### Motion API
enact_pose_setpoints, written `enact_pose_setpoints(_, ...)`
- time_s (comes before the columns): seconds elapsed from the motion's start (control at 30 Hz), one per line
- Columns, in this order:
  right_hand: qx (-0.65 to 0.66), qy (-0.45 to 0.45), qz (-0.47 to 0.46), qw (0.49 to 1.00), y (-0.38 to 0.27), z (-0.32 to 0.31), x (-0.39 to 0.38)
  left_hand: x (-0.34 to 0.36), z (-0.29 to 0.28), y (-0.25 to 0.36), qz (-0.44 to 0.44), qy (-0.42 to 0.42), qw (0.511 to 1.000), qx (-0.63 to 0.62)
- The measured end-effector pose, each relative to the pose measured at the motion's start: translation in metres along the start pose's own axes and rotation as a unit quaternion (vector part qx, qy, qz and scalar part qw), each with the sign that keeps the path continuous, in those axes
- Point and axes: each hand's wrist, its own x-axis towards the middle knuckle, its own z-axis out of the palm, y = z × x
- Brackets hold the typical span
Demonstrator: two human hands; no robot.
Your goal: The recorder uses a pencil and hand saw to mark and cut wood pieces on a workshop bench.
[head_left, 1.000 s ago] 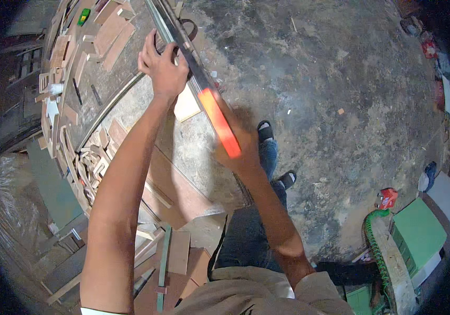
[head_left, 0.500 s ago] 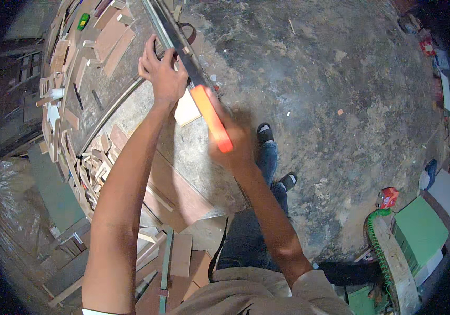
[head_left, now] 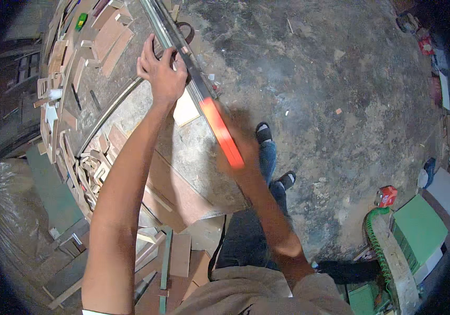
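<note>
My right hand (head_left: 243, 137), smeared by motion, is wrapped around the orange handle of a hand saw (head_left: 222, 134). The saw's dark, narrow blade runs up and away along the worktop's right edge. My left hand (head_left: 164, 71) is beside the blade on the worktop (head_left: 188, 152). Its fingers are bent and the thumb curls in near the index finger; what they press on is mostly hidden. The small pale end of a wood piece (head_left: 185, 50) shows at the blade near that hand. A pale, flat piece (head_left: 186, 109) lies under my left wrist.
Wood offcuts (head_left: 96, 165) crowd the worktop's left side, with flat boards (head_left: 112, 44) farther back. A green tape measure (head_left: 81, 21) lies at the far left. My feet in sandals (head_left: 287, 181) are on the concrete floor (head_left: 340, 121). A red box (head_left: 386, 196) and green coiled hose (head_left: 374, 236) are at right.
My right hand has pulled the saw back toward me, down and to the right. My left hand has stayed almost in place.
</note>
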Motion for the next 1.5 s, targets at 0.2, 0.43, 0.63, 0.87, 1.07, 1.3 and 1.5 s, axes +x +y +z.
enact_pose_setpoints(0.2, 0.025, -0.059, 0.088, 0.994, 0.006, -0.005, -0.015, 0.0, 0.001, -0.009, 0.004, -0.001, 1.0, 0.001)
enact_pose_setpoints(0.43, -0.064, -0.085, 0.142, 0.984, -0.046, -0.073, -0.132, -0.004, 0.0, -0.009, -0.008, -0.001, 1.0, -0.007)
enact_pose_setpoints(0.63, -0.024, -0.036, 0.059, 0.997, -0.021, -0.005, 0.021, 0.002, 0.003, 0.0, 0.009, 0.002, 1.0, 0.0)
enact_pose_setpoints(0.87, 0.002, -0.098, 0.149, 0.984, -0.033, -0.043, -0.066, -0.003, 0.001, -0.014, -0.003, 0.003, 1.0, 0.007)
enact_pose_setpoints(1.07, -0.085, -0.116, 0.121, 0.982, -0.06, -0.07, -0.1, -0.005, -0.006, -0.009, -0.021, -0.002, 1.0, -0.005)
enact_pose_setpoints(1.3, -0.053, 0.026, -0.063, 0.996, -0.005, 0.015, 0.051, 0.0, 0.004, -0.001, 0.01, 0.009, 1.0, -0.01)
enact_pose_setpoints(1.5, 0.02, -0.109, 0.191, 0.975, -0.035, -0.04, -0.073, -0.005, -0.002, -0.017, -0.005, 0.013, 1.0, -0.009)
